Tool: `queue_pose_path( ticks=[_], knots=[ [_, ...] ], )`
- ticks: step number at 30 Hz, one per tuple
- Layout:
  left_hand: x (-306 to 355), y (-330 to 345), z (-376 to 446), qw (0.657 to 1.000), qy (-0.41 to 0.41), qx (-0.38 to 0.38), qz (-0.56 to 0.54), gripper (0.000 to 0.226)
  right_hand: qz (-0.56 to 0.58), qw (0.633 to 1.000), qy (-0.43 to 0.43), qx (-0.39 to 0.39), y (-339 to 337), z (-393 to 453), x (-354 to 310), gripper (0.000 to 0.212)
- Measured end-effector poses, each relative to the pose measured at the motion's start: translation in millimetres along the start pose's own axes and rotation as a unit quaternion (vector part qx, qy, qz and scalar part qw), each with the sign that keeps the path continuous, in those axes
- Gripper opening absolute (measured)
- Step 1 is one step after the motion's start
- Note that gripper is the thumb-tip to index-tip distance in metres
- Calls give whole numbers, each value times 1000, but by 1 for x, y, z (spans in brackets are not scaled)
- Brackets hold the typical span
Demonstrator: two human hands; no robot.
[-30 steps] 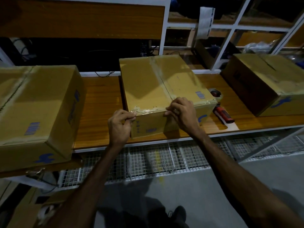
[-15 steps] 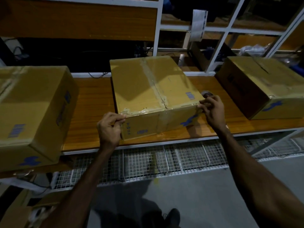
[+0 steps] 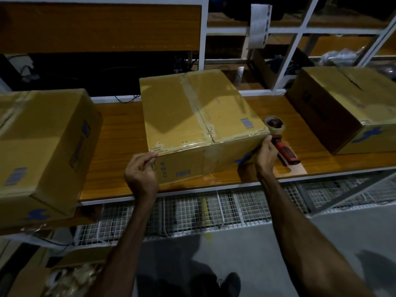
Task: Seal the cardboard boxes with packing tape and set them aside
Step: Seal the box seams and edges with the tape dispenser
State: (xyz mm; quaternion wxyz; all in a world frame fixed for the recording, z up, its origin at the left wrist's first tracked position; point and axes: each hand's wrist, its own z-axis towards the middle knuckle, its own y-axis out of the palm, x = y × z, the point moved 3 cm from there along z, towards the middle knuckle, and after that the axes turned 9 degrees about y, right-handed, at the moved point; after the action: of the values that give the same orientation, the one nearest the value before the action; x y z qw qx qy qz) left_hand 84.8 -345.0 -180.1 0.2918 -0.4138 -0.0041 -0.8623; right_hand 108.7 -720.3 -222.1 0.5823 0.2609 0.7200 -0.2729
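Observation:
A taped cardboard box (image 3: 192, 116) stands in the middle of the wooden bench (image 3: 120, 136). Clear tape runs along its centre seam and along its front top edge. My left hand (image 3: 141, 170) grips the box's front left corner, thumb on the taped edge. My right hand (image 3: 265, 155) holds the front right corner with fingers against the side. A red-handled tape dispenser (image 3: 280, 140) with a tape roll lies on the bench just right of that hand.
A second cardboard box (image 3: 42, 146) sits at the left end of the bench, overhanging the front edge. A third box (image 3: 351, 106) stands at the right. White shelf frames (image 3: 285, 61) rise behind. Wire mesh (image 3: 192, 211) lies under the bench.
My right hand slid along the front top edge from the middle to the right corner. My left hand stayed at the left corner.

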Motion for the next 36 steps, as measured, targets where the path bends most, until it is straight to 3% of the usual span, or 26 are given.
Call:
queue_pose_path(
  ticks=[3, 7, 10, 14, 17, 19, 22, 24, 29, 33, 36],
  knots=[
    [0, -2, 1, 1000, 0, -4, 13, 22, 10, 998, 60, -27, 8, 3, -24, 55],
    [-1, -4, 3, 1000, 3, -14, 17, 22, -30, 994, 105, 5, 10, 17, -52, 38],
    [1, -4, 3, 1000, -1, -15, 7, 23, -67, 996, 46, -33, 8, 22, -63, 23],
    [0, -2, 4, 1000, -14, -13, 1, 28, -107, 988, -31, -109, 4, 20, -73, 34],
    [-1, -3, 6, 1000, -16, -25, 7, 32, -183, 970, -103, -123, 6, 15, -76, 34],
    [-7, -4, 7, 999, -19, -36, 7, 43, -277, 945, -150, -85, 11, 6, -73, 32],
    [-13, -8, 13, 998, -32, -48, 14, 58, -485, 835, -260, 19, 17, -15, -68, 26],
    [-5, -8, 18, 995, -20, -76, 66, 52, -524, 789, -319, -8, 28, -33, -63, 30],
    [36, 23, 17, 941, 109, -226, 227, 39, -504, 766, -380, -126, 70, -88, -50, 61],
    [57, 63, 9, 907, 156, -325, 216, 37, -497, 738, -435, -138, 82, -94, -38, 55],
    [66, 80, 7, 887, 155, -376, 219, 44, -458, 741, -470, -144, 75, -88, -35, 49]
  ],
)
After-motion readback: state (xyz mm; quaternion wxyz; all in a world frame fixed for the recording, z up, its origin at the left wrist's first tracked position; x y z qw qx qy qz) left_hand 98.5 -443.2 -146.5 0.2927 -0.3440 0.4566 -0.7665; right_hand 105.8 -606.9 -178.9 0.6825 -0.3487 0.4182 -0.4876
